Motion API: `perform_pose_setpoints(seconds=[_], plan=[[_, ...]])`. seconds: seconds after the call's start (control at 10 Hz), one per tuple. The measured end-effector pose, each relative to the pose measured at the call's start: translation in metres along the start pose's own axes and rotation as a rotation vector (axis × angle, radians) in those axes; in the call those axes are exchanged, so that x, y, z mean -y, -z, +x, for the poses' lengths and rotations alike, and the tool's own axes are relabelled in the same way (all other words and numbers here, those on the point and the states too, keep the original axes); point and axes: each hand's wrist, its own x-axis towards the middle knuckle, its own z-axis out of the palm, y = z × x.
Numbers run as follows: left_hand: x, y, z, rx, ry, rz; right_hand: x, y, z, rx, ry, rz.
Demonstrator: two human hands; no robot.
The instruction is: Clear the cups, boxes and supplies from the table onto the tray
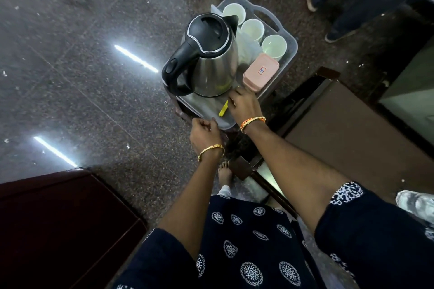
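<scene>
A grey plastic tray (290,53) sits on a small dark stand over the floor. On it stand a steel kettle (211,56) with a black lid and handle, three pale green cups (273,46) along the far right side, a pink lidded box (260,73) and a yellow sachet (223,108). My left hand (204,134) grips the tray's near rim. Fingers of my right hand (243,104) curl over the tray's near right part, beside the sachet and just below the pink box; what they hold is hidden.
A dark wooden table (352,129) stands to the right of the tray. A maroon surface (58,225) fills the lower left. Other people's legs and shoes (338,7) stand at the upper right. Polished stone floor (82,65) lies to the left.
</scene>
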Motion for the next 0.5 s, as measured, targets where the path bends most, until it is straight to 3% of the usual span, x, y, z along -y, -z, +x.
perform_pose_setpoints(seconds=[0.2,0.4,0.5], plan=[[-0.004,0.002,-0.019,0.029,-0.347,0.17,0.007,0.009,-0.037,-0.272,-0.178,0.179],[-0.002,-0.005,-0.045,0.134,-0.517,0.199,-0.004,0.017,-0.087,-0.541,-0.475,0.427],[0.008,-0.009,-0.065,0.32,-0.638,0.376,-0.02,0.01,-0.123,-0.545,-0.646,0.392]])
